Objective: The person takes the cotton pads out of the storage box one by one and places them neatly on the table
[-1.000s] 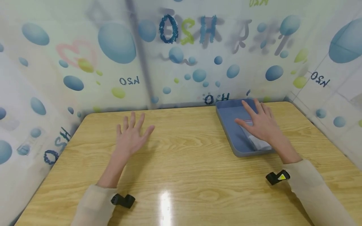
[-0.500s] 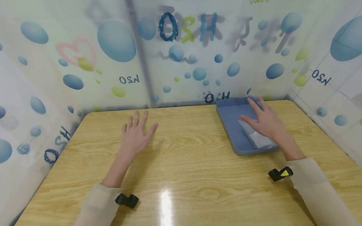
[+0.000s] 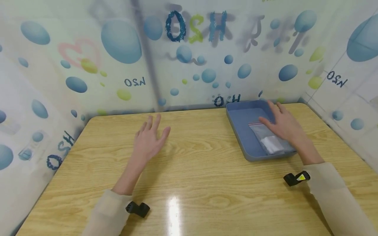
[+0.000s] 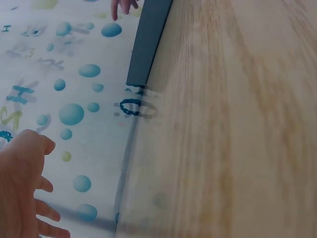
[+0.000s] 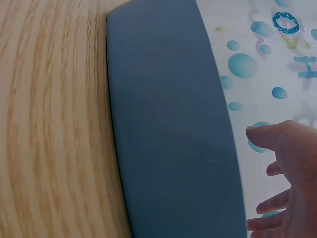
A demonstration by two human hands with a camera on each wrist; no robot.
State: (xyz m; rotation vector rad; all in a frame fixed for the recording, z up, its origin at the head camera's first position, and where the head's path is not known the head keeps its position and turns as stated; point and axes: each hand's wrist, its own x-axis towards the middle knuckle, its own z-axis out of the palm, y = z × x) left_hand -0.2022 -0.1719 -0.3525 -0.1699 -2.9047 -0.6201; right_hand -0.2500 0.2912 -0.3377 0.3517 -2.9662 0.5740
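Head view first: where was the bag (image 3: 268,138)?

It lay in the blue tray (image 3: 249,115), toward 4 o'clock, its red strip (image 3: 254,123) at the 11 o'clock end and its white contents (image 3: 273,145) at the 5 o'clock end. The tray stood at 3 o'clock on the wooden worktop (image 3: 192,170).

And the right hand (image 3: 285,126)?

It hung over the tray's 3 o'clock side, partly hiding the bag. Its fingers were loosely spread, the thumb pointing to 10 o'clock. The right wrist view had it at 4 o'clock, higher than the tray's rim.

What about the left hand (image 3: 147,142)?

At 8 o'clock, above the worktop, fingers spread and the thumb toward 1 o'clock.

Anything around them?

Beige sleeves (image 3: 107,209) came in from 7 and 5 o'clock, each with a small black camera (image 3: 137,209) at the cuff. At 12 o'clock, behind the worktop, was a backdrop (image 3: 159,70) of blue and green bubbles.
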